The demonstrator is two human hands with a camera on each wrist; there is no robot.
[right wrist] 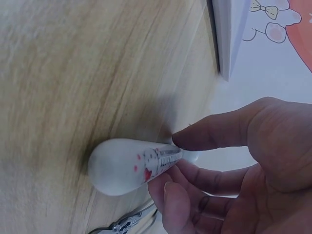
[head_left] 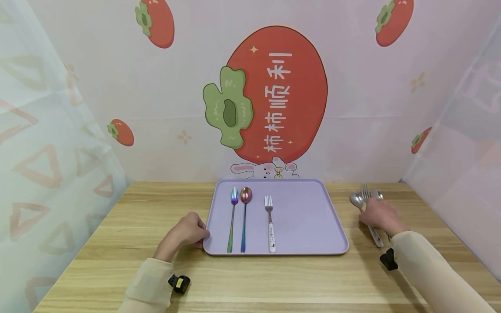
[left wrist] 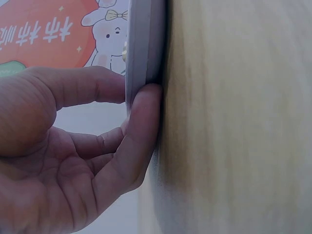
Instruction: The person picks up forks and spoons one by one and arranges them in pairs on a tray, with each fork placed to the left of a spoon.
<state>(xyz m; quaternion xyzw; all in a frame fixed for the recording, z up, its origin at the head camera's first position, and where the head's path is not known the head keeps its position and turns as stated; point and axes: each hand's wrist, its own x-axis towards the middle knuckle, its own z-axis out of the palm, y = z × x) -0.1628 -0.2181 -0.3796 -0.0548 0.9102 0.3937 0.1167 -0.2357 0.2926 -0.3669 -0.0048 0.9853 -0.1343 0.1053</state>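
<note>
My left hand (head_left: pixel 189 229) holds the left rim of a lilac tray (head_left: pixel 309 221), thumb on one side and fingers against the other in the left wrist view. To the tray's right, my right hand (head_left: pixel 381 215) pinches a spoon (head_left: pixel 357 200) by its white, cartoon-printed handle (right wrist: pixel 122 168). Beside that spoon lie a silver fork (head_left: pixel 365 190) and another silver spoon (head_left: pixel 376 194), both partly hidden by the hand. An ornate metal handle (right wrist: pixel 126 224) shows below the white one in the right wrist view.
On the tray lie a rainbow-coloured fork (head_left: pixel 234 195), a rainbow-coloured spoon (head_left: pixel 245 196) and a white-handled fork (head_left: pixel 272 237), side by side. The wooden table (head_left: pixel 274 282) ends at a persimmon-printed backdrop (head_left: pixel 176 87), with printed cloth at both sides.
</note>
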